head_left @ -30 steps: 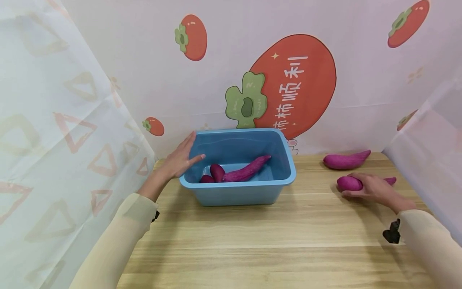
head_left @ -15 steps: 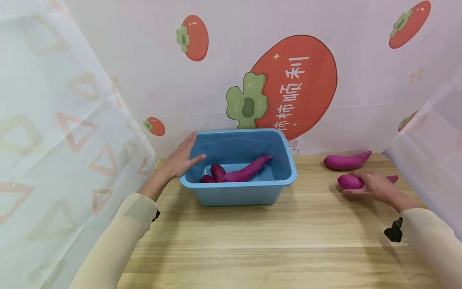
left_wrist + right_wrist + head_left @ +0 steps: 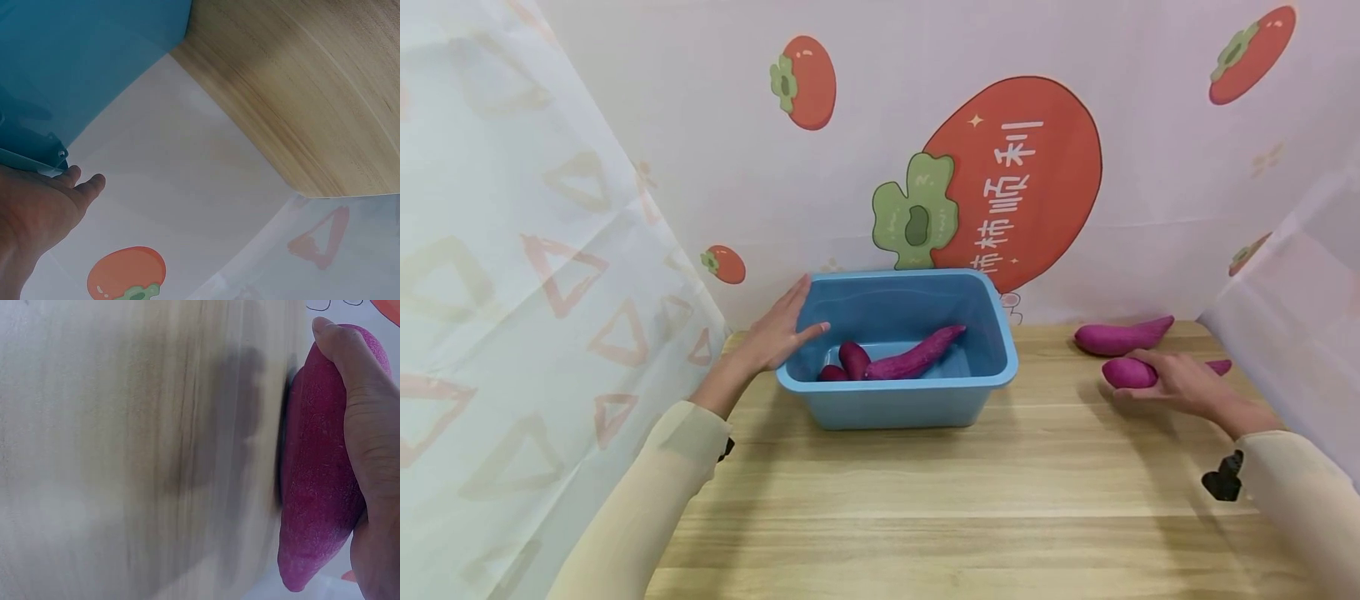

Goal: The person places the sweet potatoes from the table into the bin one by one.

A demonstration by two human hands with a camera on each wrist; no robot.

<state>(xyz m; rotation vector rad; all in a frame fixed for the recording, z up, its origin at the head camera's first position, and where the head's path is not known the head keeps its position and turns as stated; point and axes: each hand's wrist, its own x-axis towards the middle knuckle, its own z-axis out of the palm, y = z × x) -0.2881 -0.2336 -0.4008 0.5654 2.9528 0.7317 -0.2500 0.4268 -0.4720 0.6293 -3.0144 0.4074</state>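
Note:
My right hand [image 3: 1183, 385] grips a purple sweet potato [image 3: 1129, 373] at the right of the table; its rounded end and thin tip show past the hand. The right wrist view shows my thumb laid along this sweet potato [image 3: 319, 469]. Just behind it lies another sweet potato [image 3: 1120, 336]. At the left, my left hand [image 3: 775, 333] rests on the rim of a blue plastic bin [image 3: 895, 406], fingers straight, thumb over the inside. A long sweet potato [image 3: 913, 357] and two darker, rounder ones [image 3: 853, 360] lie in the bin.
The wooden table [image 3: 925, 517] ends at a back wall sheet [image 3: 700, 108] printed with persimmons. Side sheets [image 3: 497, 292] stand close to the left and right. The bin is near the back edge.
The gripped sweet potato has risen slightly and shifted a little to the right with my right hand. My left hand stays on the bin's rim.

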